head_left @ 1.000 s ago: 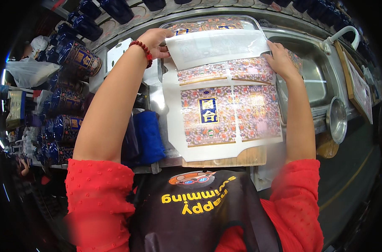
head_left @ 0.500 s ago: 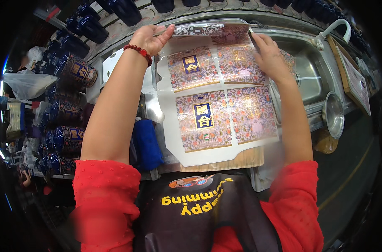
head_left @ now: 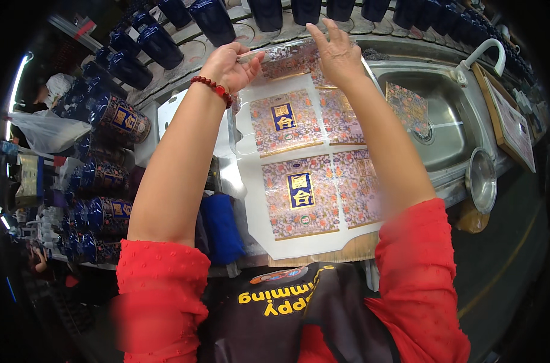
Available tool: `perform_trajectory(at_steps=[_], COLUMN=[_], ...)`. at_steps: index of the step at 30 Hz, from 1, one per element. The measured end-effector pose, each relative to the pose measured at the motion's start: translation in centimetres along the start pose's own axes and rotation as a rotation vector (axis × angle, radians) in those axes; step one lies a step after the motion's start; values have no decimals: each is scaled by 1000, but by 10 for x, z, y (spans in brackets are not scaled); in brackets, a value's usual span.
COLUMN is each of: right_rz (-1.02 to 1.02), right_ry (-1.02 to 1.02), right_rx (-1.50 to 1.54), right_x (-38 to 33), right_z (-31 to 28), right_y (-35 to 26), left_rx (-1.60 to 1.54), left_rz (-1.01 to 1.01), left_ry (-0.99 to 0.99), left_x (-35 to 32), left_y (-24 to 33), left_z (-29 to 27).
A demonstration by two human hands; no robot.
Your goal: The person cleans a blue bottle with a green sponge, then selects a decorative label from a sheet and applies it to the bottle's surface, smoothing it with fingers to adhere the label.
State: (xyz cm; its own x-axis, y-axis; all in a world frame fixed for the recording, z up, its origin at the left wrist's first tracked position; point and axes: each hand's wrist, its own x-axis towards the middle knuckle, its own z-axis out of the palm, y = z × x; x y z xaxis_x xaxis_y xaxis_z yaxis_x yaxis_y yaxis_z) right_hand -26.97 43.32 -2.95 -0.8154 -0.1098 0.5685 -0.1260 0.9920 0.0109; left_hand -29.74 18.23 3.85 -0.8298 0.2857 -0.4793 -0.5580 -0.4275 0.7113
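Several floral-patterned decals with blue-and-gold labels (head_left: 302, 192) lie in rows on a white sheet (head_left: 257, 212). At the sheet's far end, a shiny patterned film (head_left: 287, 63) rises from the surface. My left hand (head_left: 231, 68), with a red bead bracelet on its wrist, is closed on the film's left edge. Over the film's right part reaches my right hand (head_left: 338, 57), its fingers stretched and spread. The palm side of that hand is hidden, and my right forearm covers part of the right-hand decals.
A metal sink (head_left: 453, 115) with a patterned piece (head_left: 408, 109) in it and a white faucet (head_left: 498, 54) stands right. Dark blue glossy jars (head_left: 211, 21) line the far side. Decorated jars (head_left: 120, 118) stand left. A blue cloth (head_left: 220, 227) and metal bowl (head_left: 481, 180) flank the sheet.
My right hand has moved left along the far edge, its fingers now spread; the dark flat thing beside it earlier no longer shows. The view has shifted, uncovering more of the sink.
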Motion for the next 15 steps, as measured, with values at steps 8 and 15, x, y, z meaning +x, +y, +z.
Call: perform_trajectory(at_steps=[8, 15], right_rz=[-197, -312], right_ry=[220, 330], right_rx=[176, 280], right_x=[32, 41], right_z=[1, -11], right_y=[-18, -8], left_rx=[8, 25], left_rz=[27, 76], left_ry=[-34, 30], left_x=[-2, -8], left_y=[16, 10], left_z=[3, 14])
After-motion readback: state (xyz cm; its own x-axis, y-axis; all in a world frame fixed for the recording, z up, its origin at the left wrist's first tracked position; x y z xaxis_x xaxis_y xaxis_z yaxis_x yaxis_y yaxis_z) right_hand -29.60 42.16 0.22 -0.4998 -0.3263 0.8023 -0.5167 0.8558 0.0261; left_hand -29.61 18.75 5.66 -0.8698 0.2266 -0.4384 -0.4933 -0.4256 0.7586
